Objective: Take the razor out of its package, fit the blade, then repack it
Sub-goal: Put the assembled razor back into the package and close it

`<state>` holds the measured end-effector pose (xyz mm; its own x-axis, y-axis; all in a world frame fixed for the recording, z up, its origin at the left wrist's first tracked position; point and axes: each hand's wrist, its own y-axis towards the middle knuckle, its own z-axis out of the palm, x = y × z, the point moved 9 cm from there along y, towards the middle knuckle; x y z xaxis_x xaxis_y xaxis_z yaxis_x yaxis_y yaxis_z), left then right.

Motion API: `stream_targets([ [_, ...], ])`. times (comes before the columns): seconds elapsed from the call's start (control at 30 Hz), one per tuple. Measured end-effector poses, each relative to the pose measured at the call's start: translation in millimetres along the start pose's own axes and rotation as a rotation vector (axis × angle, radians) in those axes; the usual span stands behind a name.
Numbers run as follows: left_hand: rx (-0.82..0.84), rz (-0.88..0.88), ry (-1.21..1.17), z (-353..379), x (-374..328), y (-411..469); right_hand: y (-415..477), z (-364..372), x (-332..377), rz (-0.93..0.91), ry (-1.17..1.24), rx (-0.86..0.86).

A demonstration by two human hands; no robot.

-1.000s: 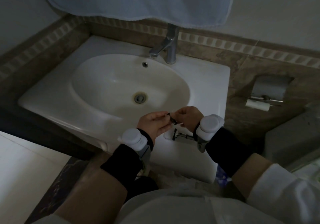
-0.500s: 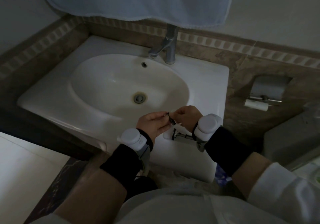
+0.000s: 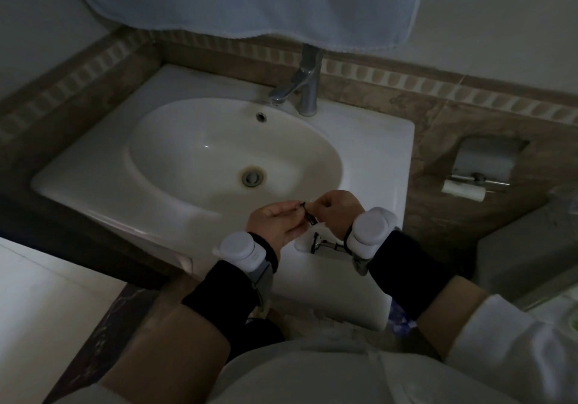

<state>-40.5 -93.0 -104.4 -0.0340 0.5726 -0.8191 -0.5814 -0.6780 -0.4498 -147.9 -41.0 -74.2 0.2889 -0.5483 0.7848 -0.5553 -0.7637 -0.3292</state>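
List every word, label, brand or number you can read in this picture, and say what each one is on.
None can be read.
Small dark piece pinched between left hand and right hand: no marking can be made out.
Razor on the sink rim: too dim and small to show any brand.
White wrist devices, tap, towel, paper holder: no lettering shows.

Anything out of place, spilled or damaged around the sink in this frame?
Nothing is spilled or visibly broken. The razor lies on the sink rim beside the basin, while the left hand and right hand pinch a small dark part.
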Motion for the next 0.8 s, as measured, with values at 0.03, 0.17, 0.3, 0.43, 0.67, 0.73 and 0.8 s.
stream_targets([
  [0.03, -0.001, 0.003, 0.004, 0.1, 0.0, 0.2, 0.4, 0.4, 0.2, -0.003, -0.036, 0.005],
  [0.17, 0.014, 0.008, 0.009, 1.0, 0.5, 0.7, 2.3, 0.6, -1.0, -0.019, -0.09, 0.006],
  [0.3, 0.046, 0.017, 0.029, 2.6, 0.6, 1.1, 0.4, -0.8, 0.9, -0.073, -0.136, -0.006],
  [0.43, 0.061, 0.024, 0.05, 3.6, 0.9, 2.2, -3.0, 0.1, 0.3, -0.082, -0.09, -0.012],
  [0.67, 0.063, 0.013, 0.037, 2.7, 2.3, 1.5, -5.5, 1.8, -2.6, -0.065, 0.097, 0.011],
  [0.73, 0.067, 0.013, 0.047, 4.4, 2.0, 1.1, -5.7, 1.2, -4.3, -0.059, 0.171, 0.056],
  [0.8, 0.051, 0.022, 0.045, 4.7, -0.3, 1.9, -5.5, 1.8, -9.6, -0.013, 0.304, 0.107],
])
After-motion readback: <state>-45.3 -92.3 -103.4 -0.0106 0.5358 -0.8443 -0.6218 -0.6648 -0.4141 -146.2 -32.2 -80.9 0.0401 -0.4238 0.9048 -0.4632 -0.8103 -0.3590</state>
